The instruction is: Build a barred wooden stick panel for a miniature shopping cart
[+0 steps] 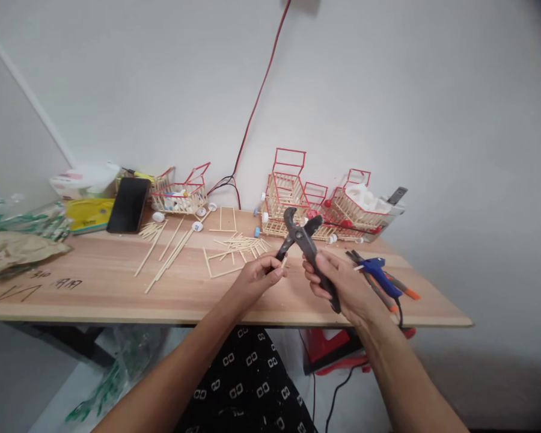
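A black cutting tool (303, 236) is held over the table's front part, its jaws apart and pointing away. My right hand (336, 278) is closed round its right handle. At the other handle, my left hand (260, 275) has its fingers pressed together round the grip; a short pale stick end shows by its fingertips. Behind my hands lie a stick frame (225, 273) and a pile of short sticks (246, 243). Longer sticks (169, 264) lie to the left.
Small stick carts with red trim (285, 189) stand along the wall. A blue glue gun (379, 275) and orange-handled pliers (403, 285) lie at right. A phone (128, 204), yellow packet (89, 214) and plastic bags (27, 222) are at left on the table (117, 307).
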`<state>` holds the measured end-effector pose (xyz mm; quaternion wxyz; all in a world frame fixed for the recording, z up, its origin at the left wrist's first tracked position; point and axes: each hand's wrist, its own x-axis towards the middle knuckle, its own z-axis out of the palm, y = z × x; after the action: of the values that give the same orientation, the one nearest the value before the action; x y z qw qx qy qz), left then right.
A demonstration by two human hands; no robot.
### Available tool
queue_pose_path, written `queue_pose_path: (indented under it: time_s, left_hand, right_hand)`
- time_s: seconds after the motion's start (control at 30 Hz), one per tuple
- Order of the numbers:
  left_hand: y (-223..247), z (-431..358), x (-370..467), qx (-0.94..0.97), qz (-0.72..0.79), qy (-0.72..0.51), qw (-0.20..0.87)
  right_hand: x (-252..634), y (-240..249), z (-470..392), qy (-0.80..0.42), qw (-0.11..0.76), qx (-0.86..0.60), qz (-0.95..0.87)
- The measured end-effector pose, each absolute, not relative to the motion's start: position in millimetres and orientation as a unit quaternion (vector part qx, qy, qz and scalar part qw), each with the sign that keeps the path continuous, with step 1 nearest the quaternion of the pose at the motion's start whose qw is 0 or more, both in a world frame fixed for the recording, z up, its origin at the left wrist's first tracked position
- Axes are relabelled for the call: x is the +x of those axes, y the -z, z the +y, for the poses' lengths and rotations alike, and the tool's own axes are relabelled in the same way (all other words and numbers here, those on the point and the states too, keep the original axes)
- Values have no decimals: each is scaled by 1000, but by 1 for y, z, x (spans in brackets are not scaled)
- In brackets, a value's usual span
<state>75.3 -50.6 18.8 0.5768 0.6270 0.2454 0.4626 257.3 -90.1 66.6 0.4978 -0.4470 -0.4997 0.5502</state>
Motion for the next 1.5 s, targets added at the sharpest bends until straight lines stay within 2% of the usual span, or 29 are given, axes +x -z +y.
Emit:
queue_pose_path:
  time_s: [0.2, 0.33, 0.43, 0.6, 0.77, 0.9, 1.03, 1.13, 1.3, 1.5]
  left_hand:
    - [-7, -63, 82, 504, 246, -497, 662]
    - [-5, -70, 90, 440, 192, -490, 728]
    - [-3, -72, 93, 421, 194, -483, 743]
    - [-4, -73, 92, 443, 216, -487, 721]
    - [-20, -69, 71, 531, 334, -515, 584]
    - [-34, -66, 56, 580, 360, -499, 534]
    - [-39, -66, 55, 589, 346, -496, 536]
    - [-39, -67, 57, 592, 346, -490, 538]
    - [-46, -70, 56, 592, 364, -470, 544]
    - [-53, -71, 54, 596, 386, -452, 540]
  right_hand:
    - [251, -30, -88, -510, 496, -454, -536]
    - [242, -13, -87, -595, 480, -386, -517]
    - [235, -11, -88, -614, 493, -338, -516]
    - [229, -9, -88, -604, 515, -333, -508]
    - [247, -14, -92, -608, 535, -339, -480]
    - [268, -31, -103, -612, 443, -391, -526]
    - [273, -48, -114, -534, 326, -437, -647]
    - [271, -56, -118, -488, 272, -451, -696]
    - [271, -64, -119, -444, 229, -471, -727]
    - [270, -61, -118, -387, 222, -489, -750]
